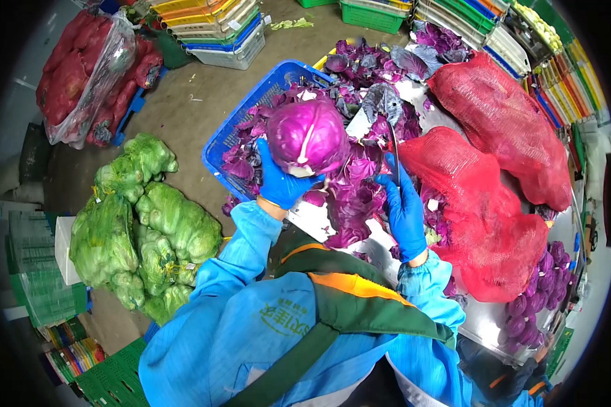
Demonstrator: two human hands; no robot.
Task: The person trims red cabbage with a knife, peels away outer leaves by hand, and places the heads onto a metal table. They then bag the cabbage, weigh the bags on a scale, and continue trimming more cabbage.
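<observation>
A purple cabbage [307, 138] with a pale stem end rests in my left hand [282, 180], whose blue-gloved fingers support it from below and the left. My right hand [404, 211], also in a blue glove, is closed around a knife [394, 150], its narrow blade pointing away from me. Loose purple cabbage leaves [352, 203] cover much of the white table [380, 234] between the two hands. Behind the cabbage stands a blue crate [214, 146] full of purple leaves.
Red mesh sacks [482, 210] lie on the table to the right, with purple cabbages [540, 288] beyond them. Bagged green vegetables [149, 237] are piled at the left. Stacked crates [217, 30] and a wrapped load of red sacks [88, 74] stand farther back.
</observation>
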